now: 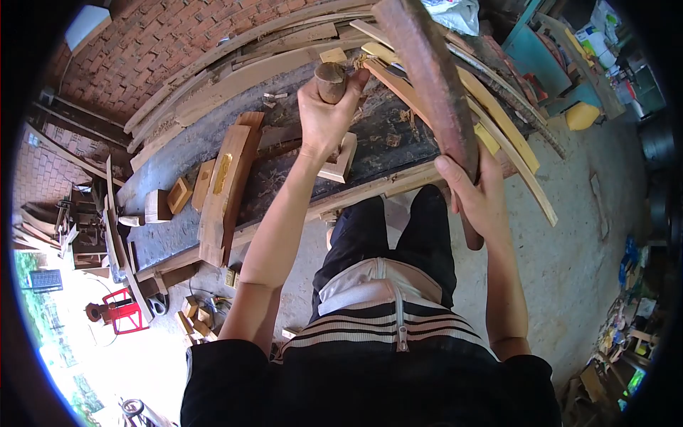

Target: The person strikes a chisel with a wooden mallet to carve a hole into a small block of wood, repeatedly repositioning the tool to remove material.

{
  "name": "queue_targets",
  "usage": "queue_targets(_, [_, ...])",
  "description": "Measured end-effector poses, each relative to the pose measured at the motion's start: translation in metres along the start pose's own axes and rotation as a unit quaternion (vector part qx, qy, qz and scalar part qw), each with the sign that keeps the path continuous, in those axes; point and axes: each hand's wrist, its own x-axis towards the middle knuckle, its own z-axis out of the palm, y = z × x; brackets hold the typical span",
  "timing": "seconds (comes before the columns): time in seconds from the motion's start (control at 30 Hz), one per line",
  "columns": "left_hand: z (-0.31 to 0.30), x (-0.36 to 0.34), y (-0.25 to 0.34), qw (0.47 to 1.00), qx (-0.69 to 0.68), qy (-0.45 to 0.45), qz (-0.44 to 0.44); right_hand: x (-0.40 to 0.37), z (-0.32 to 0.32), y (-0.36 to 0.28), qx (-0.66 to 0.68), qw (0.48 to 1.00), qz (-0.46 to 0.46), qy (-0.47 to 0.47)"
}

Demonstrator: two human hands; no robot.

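My left hand (pixel 327 117) is closed around a chisel (pixel 330 82) by its round wooden handle, whose end faces up; its blade is hidden beneath the fist. Below that hand, a pale wooden block (pixel 340 165) lies on the dark workbench (pixel 284 174), partly covered by my wrist. In my right hand (pixel 477 188) is a long, slightly curved wooden club (pixel 434 78), raised above the bench with its thick end pointing away from me. The fingers wrap round its lower part. The club and the chisel are apart.
A thick timber (pixel 231 178) with a yellowish slot lies across the bench at left, beside small wooden blocks (pixel 179 195). Curved wooden strips (pixel 509 139) overhang the right bench edge. Long boards (pixel 235 82) line the brick wall. A red stool (pixel 128 313) stands on the floor at left.
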Motion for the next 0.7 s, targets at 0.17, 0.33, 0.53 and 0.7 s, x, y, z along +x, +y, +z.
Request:
queue_targets(0.17, [0.001,-0.007,-0.009,0.999,0.016,-0.042,0.013,0.008,0.000,-0.025,0.008,0.998,-0.055,0.017])
queue_targets(0.33, [0.012,-0.017,-0.015,0.996,0.028,-0.080,0.032,0.005,0.006,-0.063,0.069,0.983,-0.162,0.057])
queue_targets(0.53, [0.021,-0.028,-0.010,0.996,0.001,-0.087,0.014,0.008,0.001,-0.035,-0.153,0.985,-0.052,-0.057])
queue_targets(0.7, [0.017,-0.025,-0.010,0.996,0.029,-0.081,0.018,-0.002,-0.006,-0.038,-0.004,0.997,-0.052,0.048])
